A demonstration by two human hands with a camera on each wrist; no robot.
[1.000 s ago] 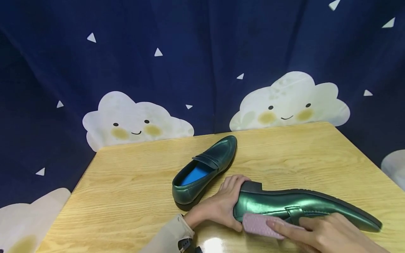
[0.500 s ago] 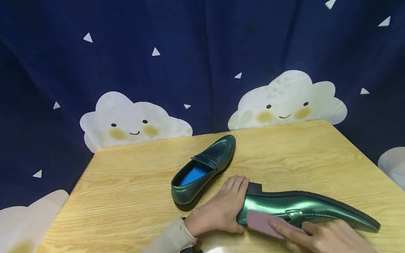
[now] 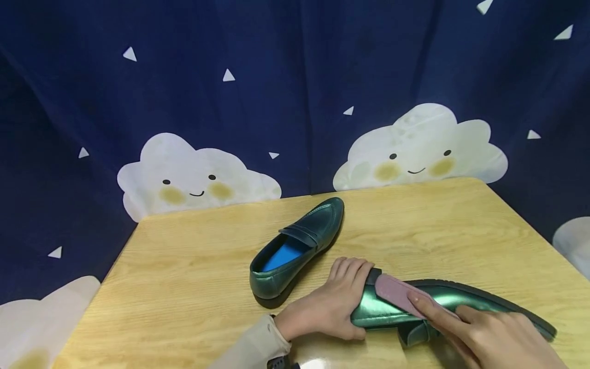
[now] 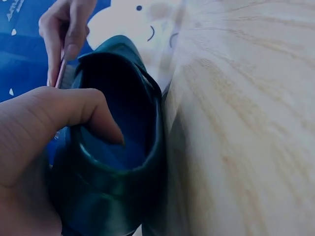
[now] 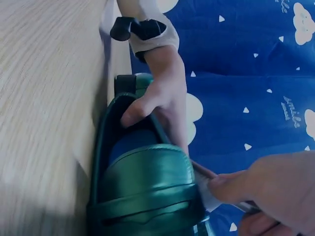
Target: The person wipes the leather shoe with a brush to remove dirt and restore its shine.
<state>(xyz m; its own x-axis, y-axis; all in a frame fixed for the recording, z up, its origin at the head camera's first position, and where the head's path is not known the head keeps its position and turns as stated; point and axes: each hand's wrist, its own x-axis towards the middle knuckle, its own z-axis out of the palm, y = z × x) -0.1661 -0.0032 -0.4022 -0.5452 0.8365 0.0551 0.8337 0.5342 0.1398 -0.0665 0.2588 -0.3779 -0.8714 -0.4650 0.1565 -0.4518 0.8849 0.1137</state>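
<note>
A shiny green loafer (image 3: 465,295) lies on its side at the table's front right, its dark sole facing away and its toe to the right. My left hand (image 3: 329,302) grips its heel end; in the left wrist view the thumb (image 4: 106,118) reaches inside the opening. A pink-backed brush (image 3: 401,293) is in my right hand (image 3: 498,333), the index finger laid along its back. Pale bristles (image 5: 204,189) touch the shoe's upper side in the right wrist view. Behind my left hand, the other green loafer (image 3: 299,251) stands upright, with a blue insole.
Light wooden table (image 3: 193,266) lies under everything. A dark blue curtain (image 3: 286,92) with smiling clouds and white triangles hangs along its far edge. A black band (image 3: 278,363) sits at the left cuff.
My right hand has moved the brush up from the shoe's lower side near the heel to its upper side. The loafer has tilted slightly in my left hand; the other loafer stays put.
</note>
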